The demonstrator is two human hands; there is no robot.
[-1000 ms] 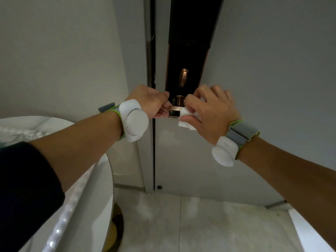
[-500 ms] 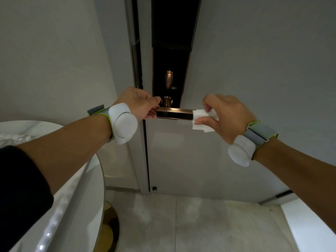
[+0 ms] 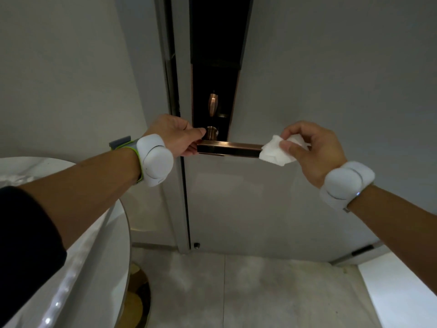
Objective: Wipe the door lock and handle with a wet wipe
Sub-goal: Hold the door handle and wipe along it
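Nearest, both forearms reach forward, wrists level, each with a white wrist device. Right hand (image 3: 314, 150) pinches a crumpled wet wipe (image 3: 275, 151) between thumb and fingers, wipe touching the free end of the copper handle (image 3: 230, 149). Left hand (image 3: 176, 137) closes on the handle's pivot end, steadying it beside the door edge. Step in hand: wiping along the lever bar, likely at a stroke's end. Next move probably calls for wrapping the wipe around the bar, then reaching further up to the thumb-turn (image 3: 212, 104) on the dark lock plate (image 3: 216, 76), judged unwiped.
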